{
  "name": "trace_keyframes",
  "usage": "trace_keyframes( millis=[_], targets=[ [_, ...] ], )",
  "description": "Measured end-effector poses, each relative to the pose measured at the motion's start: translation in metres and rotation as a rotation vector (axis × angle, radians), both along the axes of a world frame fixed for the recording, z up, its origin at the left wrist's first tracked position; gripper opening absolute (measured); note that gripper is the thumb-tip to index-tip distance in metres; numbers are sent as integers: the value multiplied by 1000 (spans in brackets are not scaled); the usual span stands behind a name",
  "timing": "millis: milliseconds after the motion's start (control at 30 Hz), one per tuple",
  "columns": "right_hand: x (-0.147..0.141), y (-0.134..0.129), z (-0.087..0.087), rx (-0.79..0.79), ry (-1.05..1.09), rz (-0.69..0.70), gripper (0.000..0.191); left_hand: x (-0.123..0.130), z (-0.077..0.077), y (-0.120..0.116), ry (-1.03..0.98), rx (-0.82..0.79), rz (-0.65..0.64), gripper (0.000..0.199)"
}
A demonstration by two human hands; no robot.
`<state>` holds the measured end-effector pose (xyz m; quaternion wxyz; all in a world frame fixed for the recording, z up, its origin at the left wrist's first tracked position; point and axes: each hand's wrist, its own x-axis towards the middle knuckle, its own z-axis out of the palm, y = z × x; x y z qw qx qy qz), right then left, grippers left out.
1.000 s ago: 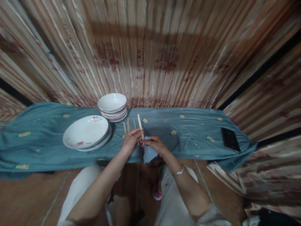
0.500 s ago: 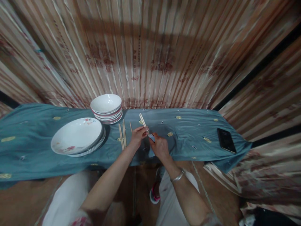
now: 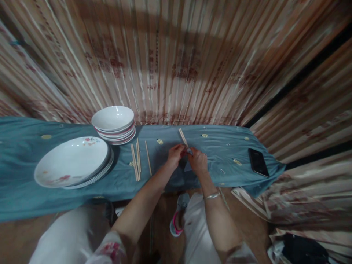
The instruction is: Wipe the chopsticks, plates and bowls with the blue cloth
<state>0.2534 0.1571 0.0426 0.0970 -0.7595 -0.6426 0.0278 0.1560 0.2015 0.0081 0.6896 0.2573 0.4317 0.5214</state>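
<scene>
Over the middle of the cloth-covered table, my left hand point(image 3: 175, 154) is closed on a pair of light wooden chopsticks point(image 3: 182, 136), whose tips point up toward the curtain. My right hand point(image 3: 198, 161) is closed beside it, gripping a pale grey-blue cloth point(image 3: 188, 167) against the chopsticks' lower part. Part of this cloth hangs below the fingers; the chopsticks' lower ends are hidden. Left of my hands, several loose chopsticks point(image 3: 136, 161) lie side by side on the table, with a single chopstick point(image 3: 148, 157) slightly apart from them.
A stack of white bowls point(image 3: 112, 119) stands at the back left. In front of it is a stack of large floral plates point(image 3: 73, 161). A black phone point(image 3: 258, 162) lies on the teal tablecloth point(image 3: 220, 146) at the right. Behind the table hangs a patterned curtain point(image 3: 170, 66).
Both hands have shifted right with the chopsticks, away from the loose ones. The single chopstick, partly covered before, shows at full length. My view has turned slightly too.
</scene>
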Motion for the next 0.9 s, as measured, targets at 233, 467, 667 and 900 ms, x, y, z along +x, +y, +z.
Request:
trace_keyframes(
  millis=[233, 467, 667, 900],
  targets=[
    [39, 12, -9, -130, -55, -164, 28, 32, -19, -19, 368, 273, -137, 37],
    [65, 8, -17, -182, -76, -257, 32, 57, -36, -40, 517, 463, -310, 53],
    [59, 14, -18, -185, -75, -221, 32, 59, -40, -39, 538, 487, -340, 65],
    [57, 21, -21, -160, -73, -235, 31, 61, -40, -36, 526, 542, -342, 67]
  ],
)
